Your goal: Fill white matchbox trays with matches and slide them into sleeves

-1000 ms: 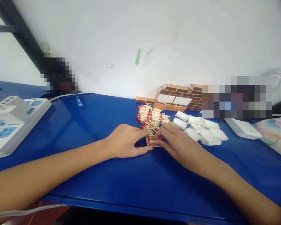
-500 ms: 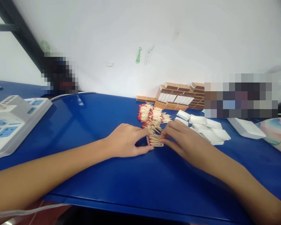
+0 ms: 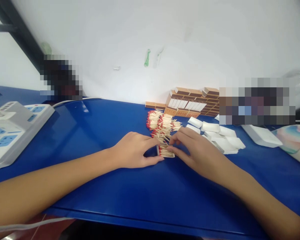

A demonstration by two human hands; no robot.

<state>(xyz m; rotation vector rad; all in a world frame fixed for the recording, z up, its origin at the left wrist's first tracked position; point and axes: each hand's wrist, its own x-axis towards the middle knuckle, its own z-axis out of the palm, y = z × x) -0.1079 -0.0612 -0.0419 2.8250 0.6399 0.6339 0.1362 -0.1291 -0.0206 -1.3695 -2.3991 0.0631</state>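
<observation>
My left hand [image 3: 136, 150] grips a small white matchbox tray [image 3: 158, 150] at its left end, thumb on the near side and fingers on the far side. Red-tipped matches [image 3: 163, 151] lie side by side in the tray. Over its right end, my right hand [image 3: 187, 146] bends its fingers, with thumb and forefinger close together on the matches; the exact pinch is partly hidden. Just beyond the tray is a loose heap of matches [image 3: 162, 123], heads mostly to the left.
Brown matchboxes [image 3: 192, 96] are stacked against the wall. White empty trays [image 3: 223, 138] are strewn right of my right hand, near a larger white box [image 3: 262, 136]. A power strip [image 3: 17, 133] stands on the blue table [image 3: 110, 196] at the left.
My right hand has shifted slightly left, from the tray's right end onto the matches inside it. My left hand keeps its hold on the tray.
</observation>
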